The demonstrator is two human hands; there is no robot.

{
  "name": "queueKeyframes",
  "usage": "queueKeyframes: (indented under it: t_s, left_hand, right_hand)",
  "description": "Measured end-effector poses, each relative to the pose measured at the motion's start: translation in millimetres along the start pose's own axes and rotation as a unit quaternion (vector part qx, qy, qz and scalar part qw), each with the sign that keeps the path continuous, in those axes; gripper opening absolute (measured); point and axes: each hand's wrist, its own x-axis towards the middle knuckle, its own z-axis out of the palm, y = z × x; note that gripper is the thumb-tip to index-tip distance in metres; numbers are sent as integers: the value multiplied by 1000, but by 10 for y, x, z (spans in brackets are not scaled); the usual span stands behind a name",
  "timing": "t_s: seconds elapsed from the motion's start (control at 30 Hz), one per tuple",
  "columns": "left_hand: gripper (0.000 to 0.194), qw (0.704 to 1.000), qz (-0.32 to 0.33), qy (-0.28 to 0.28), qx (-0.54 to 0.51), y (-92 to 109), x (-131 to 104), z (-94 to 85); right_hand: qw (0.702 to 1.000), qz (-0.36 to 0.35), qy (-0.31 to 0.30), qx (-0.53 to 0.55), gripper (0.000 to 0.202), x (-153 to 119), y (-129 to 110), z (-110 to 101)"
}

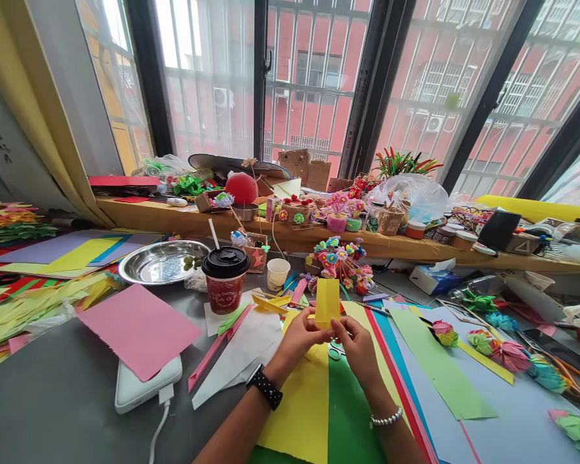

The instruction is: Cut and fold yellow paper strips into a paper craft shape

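A folded piece of yellow paper (327, 299) stands upright between my two hands, creased lengthwise. My left hand (305, 335), with a black dotted watch strap at its wrist, pinches the paper's lower left edge. On the other side, my right hand (355, 341), with a silver bead bracelet, grips the lower right corner between thumb and fingers. Under both hands lie a yellow sheet (297, 412) and a green sheet (350, 412). The pale handles of a pair of scissors (337, 350) show just below the fingers.
A lidded red cup (225, 280) with a straw, a paper cup (278, 274) and a metal plate (149, 263) stand at the back left. A pink sheet (142, 328) rests on a white power bank (147, 383). Crumpled paper flowers (512, 354) lie to the right.
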Motion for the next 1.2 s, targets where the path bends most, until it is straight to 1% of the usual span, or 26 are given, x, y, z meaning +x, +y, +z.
queueKeyframes:
  t_s: [0.07,0.1,0.23,0.43,0.6,0.77,0.93,1.0,1.1,1.2]
  left_hand:
    - [52,1000,-8,-9,14,19,9,-30]
    - [53,1000,-9,-4,24,29,16,-50]
    - [55,998,-1,46,42,72,33,-128]
    - [57,999,-27,28,-3,89,15,-130]
    - [58,999,-30,14,1,40,28,-139]
    - [58,999,-51,17,-2,37,29,-149]
    - [55,996,-60,56,-38,79,5,-109]
    - [53,995,-55,63,-54,96,-14,-90]
    - [48,995,-45,58,-61,110,-45,-70]
    - [46,996,-44,51,-61,111,-63,-59]
  right_hand:
    - [1000,-4,-3,-12,31,6,7,-4]
    - [1000,-5,-3,-18,31,9,9,-8]
    - [999,-13,-4,-46,31,22,5,-27]
    - [997,-22,-24,-64,31,20,-15,-29]
    - [997,-33,-22,-72,33,18,-28,-23]
    - [999,-14,-29,-35,33,19,-22,-15]
    - [997,25,-57,52,34,31,5,-11]
    - [993,46,-72,84,34,34,11,-14]
    - [988,67,-89,107,33,31,13,-17]
    - [986,73,-97,116,32,19,15,-17]
